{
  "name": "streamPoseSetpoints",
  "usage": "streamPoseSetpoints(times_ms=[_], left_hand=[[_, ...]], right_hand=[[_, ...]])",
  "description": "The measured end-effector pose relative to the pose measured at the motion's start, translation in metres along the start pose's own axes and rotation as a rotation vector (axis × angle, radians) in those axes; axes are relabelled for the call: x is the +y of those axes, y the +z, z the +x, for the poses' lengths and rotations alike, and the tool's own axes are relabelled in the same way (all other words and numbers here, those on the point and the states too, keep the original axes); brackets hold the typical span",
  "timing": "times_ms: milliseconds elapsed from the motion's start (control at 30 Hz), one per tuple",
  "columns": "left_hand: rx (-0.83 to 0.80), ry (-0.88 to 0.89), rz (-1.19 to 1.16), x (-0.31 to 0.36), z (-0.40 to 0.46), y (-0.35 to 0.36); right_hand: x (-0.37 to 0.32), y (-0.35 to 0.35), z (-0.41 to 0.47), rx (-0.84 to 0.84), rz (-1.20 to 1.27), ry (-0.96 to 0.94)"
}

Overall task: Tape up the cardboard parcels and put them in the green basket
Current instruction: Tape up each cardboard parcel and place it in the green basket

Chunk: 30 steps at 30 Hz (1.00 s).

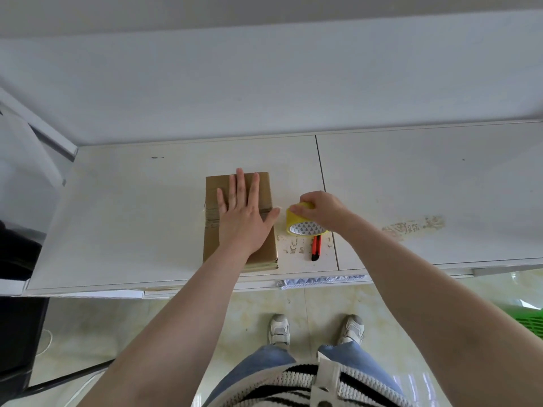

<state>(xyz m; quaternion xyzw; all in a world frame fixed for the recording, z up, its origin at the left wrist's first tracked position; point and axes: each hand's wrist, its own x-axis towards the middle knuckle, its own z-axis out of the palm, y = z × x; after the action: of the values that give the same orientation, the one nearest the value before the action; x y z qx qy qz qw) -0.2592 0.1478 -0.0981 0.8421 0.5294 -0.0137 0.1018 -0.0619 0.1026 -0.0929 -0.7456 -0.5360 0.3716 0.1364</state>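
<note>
A flat brown cardboard parcel [264, 183] lies on the white table [132, 218], with a band of clear tape across its middle. My left hand [244, 212] presses flat on top of it, fingers straight and spread. Just right of the parcel, my right hand [321, 210] grips a yellow tape roll [296, 221] from above, and a strip of clear tape stretches from the roll to the parcel's right edge. A corner of the green basket [529, 320] shows on the floor at the far right.
An orange utility knife [316, 248] lies on the table just below the tape roll. Worn patches mark the tabletop to the right. A dark object stands at the left edge. My shoes are on the tiled floor below the table's front edge.
</note>
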Motion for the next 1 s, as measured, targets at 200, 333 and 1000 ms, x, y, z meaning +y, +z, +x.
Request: streamPoseSetpoints(times_ms=[200, 333, 1000], left_hand=[[0.001, 0.004, 0.006, -0.003, 0.001, 0.002], [-0.002, 0.012, 0.004, -0.003, 0.002, 0.004], [0.003, 0.013, 0.018, -0.001, 0.0, 0.002]], right_hand=[[-0.005, 0.003, 0.003, 0.086, -0.069, 0.044], [0.027, 0.012, -0.015, 0.437, 0.236, 0.275], [0.0, -0.019, -0.02, 0.617, 0.465, 0.326]])
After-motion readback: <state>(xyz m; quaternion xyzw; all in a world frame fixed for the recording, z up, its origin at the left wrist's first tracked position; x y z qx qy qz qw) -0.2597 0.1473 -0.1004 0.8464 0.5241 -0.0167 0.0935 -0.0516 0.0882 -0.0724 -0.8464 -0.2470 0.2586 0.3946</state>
